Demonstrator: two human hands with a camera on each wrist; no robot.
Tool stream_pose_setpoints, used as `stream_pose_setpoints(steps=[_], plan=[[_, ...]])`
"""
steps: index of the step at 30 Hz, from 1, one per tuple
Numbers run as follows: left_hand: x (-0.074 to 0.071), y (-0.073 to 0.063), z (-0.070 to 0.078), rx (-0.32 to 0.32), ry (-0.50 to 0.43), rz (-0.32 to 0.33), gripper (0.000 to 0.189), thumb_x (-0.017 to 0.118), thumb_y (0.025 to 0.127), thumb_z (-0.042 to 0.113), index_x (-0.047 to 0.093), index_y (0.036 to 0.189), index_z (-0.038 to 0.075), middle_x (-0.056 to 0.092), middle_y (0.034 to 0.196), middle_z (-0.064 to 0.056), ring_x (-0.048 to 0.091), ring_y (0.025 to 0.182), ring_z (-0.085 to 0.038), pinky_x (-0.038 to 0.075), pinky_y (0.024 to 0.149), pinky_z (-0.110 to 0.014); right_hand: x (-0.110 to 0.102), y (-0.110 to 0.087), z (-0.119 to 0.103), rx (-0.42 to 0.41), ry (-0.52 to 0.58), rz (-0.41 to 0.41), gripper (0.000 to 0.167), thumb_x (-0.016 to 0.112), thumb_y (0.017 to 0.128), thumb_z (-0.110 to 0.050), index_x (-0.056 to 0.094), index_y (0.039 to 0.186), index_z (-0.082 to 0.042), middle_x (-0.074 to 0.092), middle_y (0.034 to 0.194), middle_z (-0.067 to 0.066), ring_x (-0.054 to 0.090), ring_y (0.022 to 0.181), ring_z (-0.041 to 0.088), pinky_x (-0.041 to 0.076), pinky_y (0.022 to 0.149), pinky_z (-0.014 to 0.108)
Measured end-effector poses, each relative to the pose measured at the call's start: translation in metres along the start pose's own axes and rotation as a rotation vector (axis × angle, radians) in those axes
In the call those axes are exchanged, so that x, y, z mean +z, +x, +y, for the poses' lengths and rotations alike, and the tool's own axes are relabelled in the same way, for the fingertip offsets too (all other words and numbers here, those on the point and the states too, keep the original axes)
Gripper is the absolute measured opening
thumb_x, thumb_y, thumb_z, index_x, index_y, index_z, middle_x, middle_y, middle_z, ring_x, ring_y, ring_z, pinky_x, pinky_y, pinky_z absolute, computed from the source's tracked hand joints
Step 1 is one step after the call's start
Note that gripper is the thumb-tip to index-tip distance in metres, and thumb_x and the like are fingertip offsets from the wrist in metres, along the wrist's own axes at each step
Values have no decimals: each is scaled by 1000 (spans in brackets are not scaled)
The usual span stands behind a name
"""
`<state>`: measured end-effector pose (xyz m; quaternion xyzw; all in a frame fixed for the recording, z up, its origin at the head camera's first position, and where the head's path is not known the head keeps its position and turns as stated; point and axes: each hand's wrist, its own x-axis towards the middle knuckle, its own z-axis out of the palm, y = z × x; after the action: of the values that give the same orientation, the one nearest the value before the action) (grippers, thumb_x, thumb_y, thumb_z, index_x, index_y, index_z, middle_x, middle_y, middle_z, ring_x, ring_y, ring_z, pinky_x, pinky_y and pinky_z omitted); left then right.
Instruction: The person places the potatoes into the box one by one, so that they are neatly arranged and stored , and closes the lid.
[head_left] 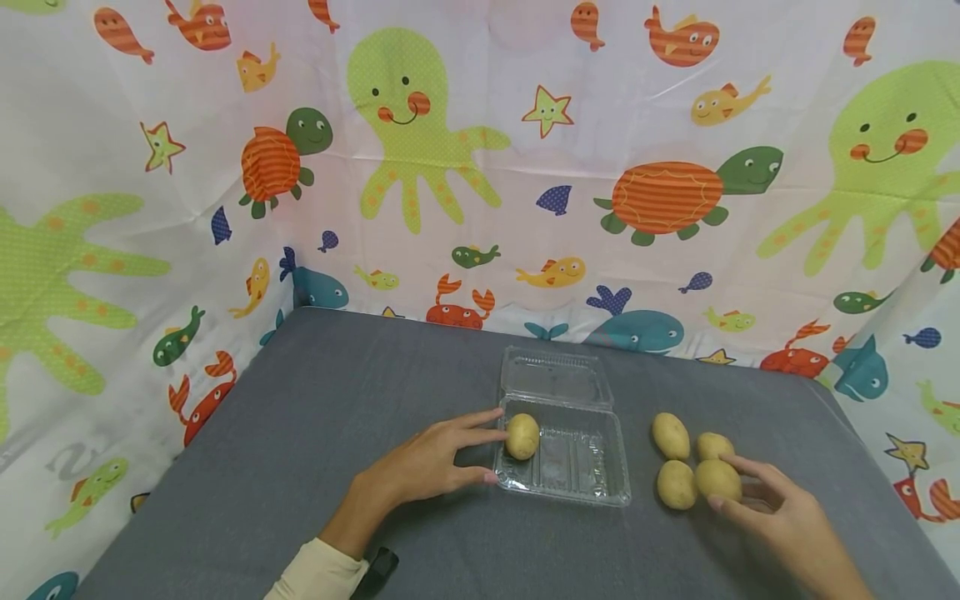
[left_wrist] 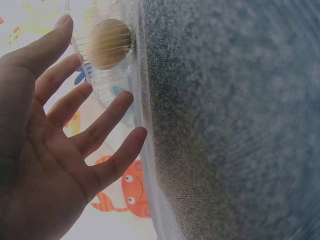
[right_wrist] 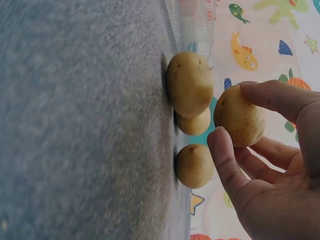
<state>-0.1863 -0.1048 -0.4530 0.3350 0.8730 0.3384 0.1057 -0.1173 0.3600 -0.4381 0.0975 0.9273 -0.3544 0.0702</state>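
A potato is pinched between the thumb and fingers of my right hand; the right wrist view shows this potato raised off the grey cloth. Beside it lie three more potatoes, one at the back left, one at the front left and one partly hidden behind. My left hand spreads its fingers at the left edge of a clear plastic clamshell box. Inside the box, near that left edge, sits a single potato.
The box's hinged lid lies folded back, away from me. A dark grey cloth covers the table. Behind and at both sides hangs a white curtain printed with sea animals.
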Motion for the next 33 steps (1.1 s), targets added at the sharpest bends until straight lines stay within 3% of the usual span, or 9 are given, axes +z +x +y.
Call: stream_pose_setpoints(steps=[1, 3, 5, 8, 12, 17, 20, 27, 33], plan=[[0, 0, 0, -1, 1, 1, 64, 77, 98, 43, 55, 156, 29, 33, 173, 9, 35, 157, -16, 40, 123, -51, 0, -1, -1, -8, 2, 6, 89, 77, 95, -53, 44, 158, 0, 40, 158, 35, 62, 125, 47, 64, 87, 43], [1, 0, 0, -5, 0, 1, 64, 77, 98, 43, 55, 156, 29, 33, 173, 10, 35, 157, -16, 40, 123, -51, 1, -1, -3, -20, 16, 17, 88, 78, 95, -54, 45, 158, -2, 41, 159, 32, 68, 116, 26, 64, 82, 35], [1, 0, 0, -8, 4, 0, 64, 76, 98, 44, 55, 156, 30, 32, 173, 11, 35, 157, -16, 39, 123, -51, 1, -1, -5, -28, 32, 20, 87, 77, 95, -54, 45, 158, -4, 41, 160, 30, 67, 115, 21, 62, 79, 29], [1, 1, 0, -15, 6, -2, 64, 76, 98, 44, 55, 156, 31, 32, 173, 13, 34, 157, -15, 39, 123, -51, 3, -2, -8, -59, 56, 39, 84, 79, 94, -52, 47, 158, -6, 43, 160, 26, 61, 104, -4, 59, 77, 21], [1, 0, 0, -18, 0, -5, 64, 77, 98, 43, 55, 157, 32, 32, 172, 14, 35, 157, -15, 39, 123, -52, 10, -5, -11, -163, 100, 102, 72, 83, 94, -39, 55, 153, -7, 56, 149, 4, 58, 99, -15, 58, 76, 16], [1, 0, 0, -16, -3, -6, 64, 77, 98, 43, 55, 156, 31, 32, 173, 13, 35, 157, -15, 39, 123, -52, 17, -6, -16, -250, 153, 145, 64, 86, 93, -27, 60, 148, -7, 54, 129, -28, 62, 100, -13, 58, 77, 15], [1, 0, 0, -10, -1, -3, 63, 77, 98, 43, 55, 156, 31, 32, 173, 12, 35, 157, -15, 40, 123, -51, 21, -5, -20, -239, 159, 140, 64, 86, 92, -29, 61, 147, -8, 54, 131, -23, 63, 99, -11, 59, 77, 16], [0, 0, 1, -7, -9, -3, 63, 77, 98, 42, 55, 156, 29, 32, 173, 10, 35, 157, -15, 39, 123, -51, 25, -4, -33, -205, 172, 97, 67, 84, 93, -34, 59, 149, -7, 54, 146, 12, 63, 98, -11, 59, 77, 18], [0, 0, 1, -8, -6, -3, 63, 77, 98, 42, 55, 156, 29, 33, 173, 10, 35, 157, -16, 39, 123, -51, 31, -3, -43, -203, 168, 70, 70, 83, 94, -38, 57, 152, -8, 55, 145, 14, 61, 99, -11, 58, 79, 17]])
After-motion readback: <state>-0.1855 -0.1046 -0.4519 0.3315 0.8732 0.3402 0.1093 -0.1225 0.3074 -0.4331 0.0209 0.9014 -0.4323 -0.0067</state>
